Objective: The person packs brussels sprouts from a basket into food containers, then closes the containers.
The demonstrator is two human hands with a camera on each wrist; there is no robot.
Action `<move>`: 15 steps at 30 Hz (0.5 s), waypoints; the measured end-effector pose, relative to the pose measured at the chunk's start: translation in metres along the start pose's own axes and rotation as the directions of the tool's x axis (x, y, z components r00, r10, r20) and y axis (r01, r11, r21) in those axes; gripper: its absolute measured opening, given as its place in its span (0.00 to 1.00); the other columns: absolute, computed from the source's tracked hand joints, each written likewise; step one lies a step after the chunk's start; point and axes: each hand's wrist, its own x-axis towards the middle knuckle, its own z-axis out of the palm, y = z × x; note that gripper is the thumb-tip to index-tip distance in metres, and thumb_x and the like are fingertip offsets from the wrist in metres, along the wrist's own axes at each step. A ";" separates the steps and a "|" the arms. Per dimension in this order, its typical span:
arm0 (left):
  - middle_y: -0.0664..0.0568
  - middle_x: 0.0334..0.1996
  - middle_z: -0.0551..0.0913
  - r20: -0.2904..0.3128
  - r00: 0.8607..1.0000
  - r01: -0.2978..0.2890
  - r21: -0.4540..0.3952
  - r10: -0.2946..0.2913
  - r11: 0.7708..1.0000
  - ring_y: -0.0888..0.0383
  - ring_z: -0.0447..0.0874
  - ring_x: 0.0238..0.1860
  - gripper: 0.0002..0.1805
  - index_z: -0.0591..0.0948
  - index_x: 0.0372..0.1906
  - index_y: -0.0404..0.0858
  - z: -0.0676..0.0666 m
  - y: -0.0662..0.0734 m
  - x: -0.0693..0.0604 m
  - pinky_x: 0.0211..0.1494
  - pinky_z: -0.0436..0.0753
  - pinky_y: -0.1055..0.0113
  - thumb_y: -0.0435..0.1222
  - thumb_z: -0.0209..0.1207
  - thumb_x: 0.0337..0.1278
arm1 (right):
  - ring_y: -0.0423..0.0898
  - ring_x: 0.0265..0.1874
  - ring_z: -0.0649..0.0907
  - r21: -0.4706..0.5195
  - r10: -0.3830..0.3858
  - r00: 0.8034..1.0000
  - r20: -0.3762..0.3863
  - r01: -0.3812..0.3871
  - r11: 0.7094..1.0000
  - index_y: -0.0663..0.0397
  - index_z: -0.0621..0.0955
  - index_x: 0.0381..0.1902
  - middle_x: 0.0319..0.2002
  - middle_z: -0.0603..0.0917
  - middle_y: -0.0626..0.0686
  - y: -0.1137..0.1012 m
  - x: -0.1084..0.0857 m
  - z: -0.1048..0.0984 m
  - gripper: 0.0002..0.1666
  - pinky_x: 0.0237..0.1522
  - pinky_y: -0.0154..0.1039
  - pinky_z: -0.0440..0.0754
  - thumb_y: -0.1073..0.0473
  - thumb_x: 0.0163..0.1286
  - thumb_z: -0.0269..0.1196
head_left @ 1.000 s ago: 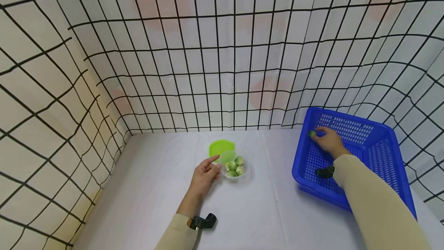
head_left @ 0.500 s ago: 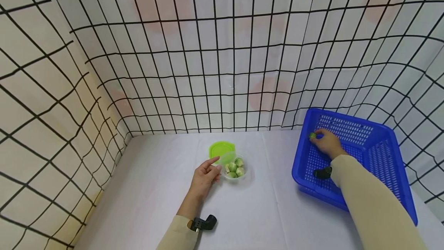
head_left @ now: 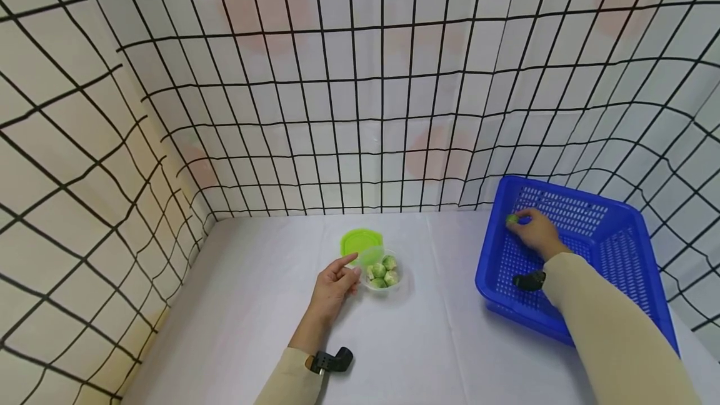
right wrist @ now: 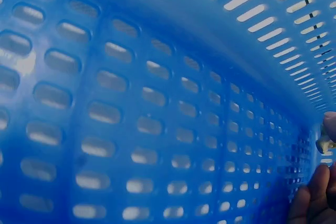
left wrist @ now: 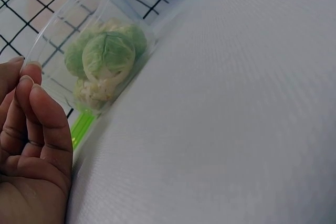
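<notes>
A clear plastic container [left wrist: 109, 4] holding several Brussels sprouts [head_left: 379, 270] stands on the white cloth in the middle of the table. With thumb and fingertips, my left hand [head_left: 330, 289] pinches its rim on the left side; the left wrist view shows this close up. Inside the blue basket [head_left: 488, 295] at the right, my right hand [head_left: 536, 233] pinches a single green Brussels sprout [head_left: 511, 219] near the far left corner. In the right wrist view that sprout [right wrist: 323, 146] is only partly visible, mostly covered by the fingers.
A bright green lid [head_left: 360, 239] lies just behind the container. Black grid netting [head_left: 337, 124] over white sheeting rises at the back and both sides. The basket's slotted walls [right wrist: 247, 14] surround my right hand. White cloth [head_left: 416, 342] covers the table.
Both hands keep their holds in nearly the same places. The right hand and its sprout have shifted very slightly to the right; the head view has moved a little too.
</notes>
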 end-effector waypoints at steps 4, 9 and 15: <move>0.60 0.25 0.81 0.007 1.000 -0.006 0.007 0.006 1.000 0.64 0.76 0.24 0.26 0.74 0.69 0.32 0.001 0.002 0.000 0.32 0.78 0.73 0.30 0.62 0.69 | 0.66 0.53 0.75 0.005 -0.021 1.000 -0.005 0.021 1.000 0.67 0.66 0.69 0.61 0.71 0.74 0.001 -0.001 -0.003 0.34 0.49 0.60 0.77 0.49 0.77 0.57; 0.60 0.25 0.81 0.005 1.000 0.000 0.013 0.000 1.000 0.64 0.76 0.24 0.25 0.75 0.69 0.34 0.002 0.003 -0.001 0.32 0.79 0.73 0.31 0.62 0.69 | 0.63 0.48 0.77 -0.003 -0.056 0.998 -0.005 0.056 0.998 0.68 0.66 0.69 0.57 0.74 0.73 0.000 -0.003 -0.008 0.35 0.44 0.54 0.76 0.47 0.77 0.57; 0.60 0.25 0.81 -0.002 1.000 -0.001 0.011 0.001 1.000 0.64 0.76 0.25 0.25 0.75 0.69 0.34 0.002 0.003 -0.002 0.32 0.79 0.73 0.31 0.62 0.69 | 0.58 0.43 0.79 -0.023 -0.098 0.995 -0.016 0.098 0.995 0.68 0.67 0.69 0.51 0.79 0.69 -0.002 -0.004 -0.013 0.36 0.39 0.49 0.77 0.45 0.77 0.57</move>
